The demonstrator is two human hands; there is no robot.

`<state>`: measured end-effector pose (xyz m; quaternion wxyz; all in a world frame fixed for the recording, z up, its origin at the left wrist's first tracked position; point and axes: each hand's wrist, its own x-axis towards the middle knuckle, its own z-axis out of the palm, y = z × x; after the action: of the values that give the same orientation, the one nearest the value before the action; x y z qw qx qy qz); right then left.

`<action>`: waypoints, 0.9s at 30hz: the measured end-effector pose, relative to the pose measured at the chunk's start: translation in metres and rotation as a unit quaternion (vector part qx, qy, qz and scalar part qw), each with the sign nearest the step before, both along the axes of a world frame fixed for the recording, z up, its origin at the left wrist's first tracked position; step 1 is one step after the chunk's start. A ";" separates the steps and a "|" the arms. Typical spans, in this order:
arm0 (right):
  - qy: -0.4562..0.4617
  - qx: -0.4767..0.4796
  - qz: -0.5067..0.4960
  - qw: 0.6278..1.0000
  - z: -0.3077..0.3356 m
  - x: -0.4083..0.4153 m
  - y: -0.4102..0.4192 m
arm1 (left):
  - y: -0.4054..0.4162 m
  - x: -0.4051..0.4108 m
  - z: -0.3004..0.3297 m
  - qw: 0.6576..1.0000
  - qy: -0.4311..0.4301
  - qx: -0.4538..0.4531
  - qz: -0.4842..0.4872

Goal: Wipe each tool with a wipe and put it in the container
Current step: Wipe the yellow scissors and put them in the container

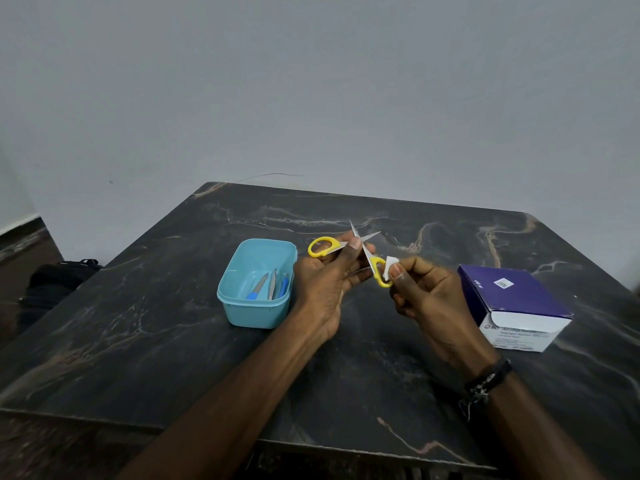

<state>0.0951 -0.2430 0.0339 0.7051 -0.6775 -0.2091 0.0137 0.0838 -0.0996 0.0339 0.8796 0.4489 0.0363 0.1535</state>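
Pinching the yellow-handled scissors [349, 251] near their pivot, the left hand [329, 278] holds them up above the middle of the table [138, 341], thumb pressed over the crossing of the blades. The blades stand spread apart, their tips pointing toward the far edge, one yellow loop sticking out to the left of the fingers and the other hanging lower to the right. On that lower loop the right hand [429, 292] presses a small white wipe [390, 264], thumb and fingertips closed on the wipe and the handle together. A dark beaded bracelet [488, 379] circles the right wrist.

Just left of the left hand, a light blue container [256, 306] sits on the table, open at the top, with several tools [270, 285] lying inside, some with blue handles and some of bare metal. Near the right edge stands a purple and white box of alcohol swabs [516, 303], its flap open toward the near side. A pale wall [311, 81] rises behind the far edge.
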 end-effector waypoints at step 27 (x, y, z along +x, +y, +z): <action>0.050 0.017 -0.081 0.995 -0.001 0.005 -0.002 | -0.004 -0.009 0.001 0.998 0.034 0.055 -0.006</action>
<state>0.0999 -0.2449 0.0324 0.7247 -0.6786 -0.1184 -0.0127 0.0753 -0.1031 0.0344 0.8529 0.5014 0.0548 0.1347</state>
